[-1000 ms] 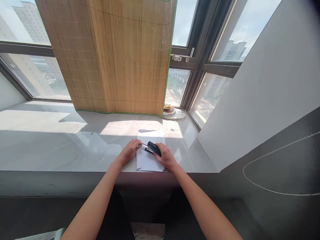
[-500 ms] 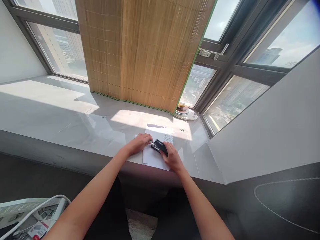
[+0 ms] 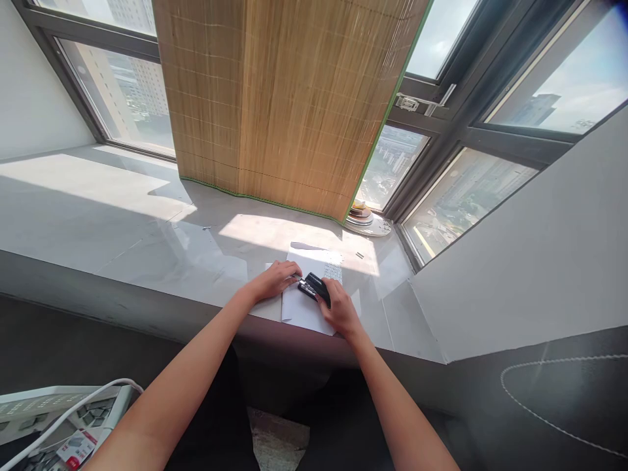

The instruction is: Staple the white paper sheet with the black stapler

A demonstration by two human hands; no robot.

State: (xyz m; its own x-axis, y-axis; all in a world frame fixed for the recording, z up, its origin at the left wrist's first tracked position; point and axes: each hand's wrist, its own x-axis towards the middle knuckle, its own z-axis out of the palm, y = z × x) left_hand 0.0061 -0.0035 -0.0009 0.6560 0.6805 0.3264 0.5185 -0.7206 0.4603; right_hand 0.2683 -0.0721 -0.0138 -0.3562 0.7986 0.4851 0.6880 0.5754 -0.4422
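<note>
My right hand (image 3: 338,306) is wrapped round the rear of a black stapler (image 3: 320,286) above white paper. The stapler is opened up, and a silver metal strip shows between its two black halves. At its front end my left hand (image 3: 277,279) pinches with thumb and fingertips; a bit of silver shows there, too small to make out. The white paper sheets (image 3: 307,315) lie on the sill under both hands, with lines of writing or print on the upper right part.
Two small dark strips (image 3: 360,255) lie on the pale windowsill (image 3: 122,239) beyond the paper. A stack of plates (image 3: 363,219) stands in the corner by the window. A bamboo blind (image 3: 294,104) hangs ahead. At lower left is a white basket (image 3: 115,415) with boxes and a cable.
The view has shifted very slightly. Both hands stay at the stapler, and its silver part shows a little more clearly now.
</note>
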